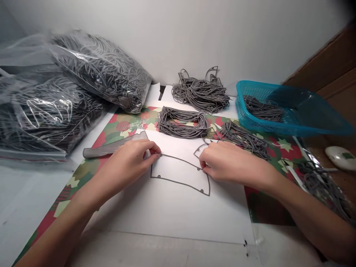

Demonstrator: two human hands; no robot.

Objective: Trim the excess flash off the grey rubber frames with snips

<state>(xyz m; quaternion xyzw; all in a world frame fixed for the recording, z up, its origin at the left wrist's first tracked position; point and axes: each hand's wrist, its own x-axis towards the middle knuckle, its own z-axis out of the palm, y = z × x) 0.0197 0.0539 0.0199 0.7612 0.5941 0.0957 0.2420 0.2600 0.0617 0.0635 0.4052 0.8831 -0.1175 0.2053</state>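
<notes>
A thin dark grey rubber gasket (178,181), a four-sided loop with small eyelets near its corners, lies on a white sheet (172,215). My left hand (135,155) pinches its far left corner between thumb and fingertips. At its far right corner, my right hand (228,161) has its fingers closed on the gasket's edge. Part of another thin grey loop (197,151) shows beside the right fingers; the rest of it is hidden by that hand. Just beyond the hands sits a neat rectangular stack of gaskets (183,131).
Large clear bags (105,66) of grey gaskets stand at left, near a grey flat-bladed tool (97,151). Behind are a tangled gasket heap (200,94) and a blue basket (256,124) holding more. Another bundle (244,139), a white pen-like tool (294,176) and loose strands (325,185) lie right.
</notes>
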